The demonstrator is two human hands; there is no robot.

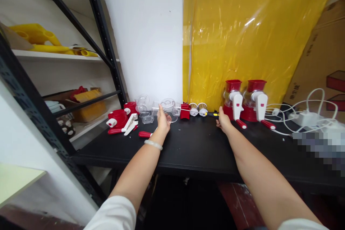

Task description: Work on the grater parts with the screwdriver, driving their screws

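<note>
My left hand (pixel 163 119) closes around a clear plastic housing (pixel 174 109) above the black tabletop; its fingers partly cover that piece. In my right hand (pixel 223 120) is a screwdriver (pixel 212 114) with a yellow and black handle. Its thin shaft points left toward the clear housing; I cannot make out whether the tip touches it. Behind the shaft stand two metal grater drums (pixel 198 109) and a red plastic part (pixel 185 110). A red-handled crank (pixel 145 134) lies by my left wrist.
Two assembled red and white rotary graters (pixel 233 100) stand beyond my right hand. Further right are white cables and a power strip (pixel 307 118). Red bases (pixel 118 119), a white crank arm (pixel 130 125) and clear parts (pixel 142 104) sit left. A black-framed shelf (pixel 113 64) borders the left side.
</note>
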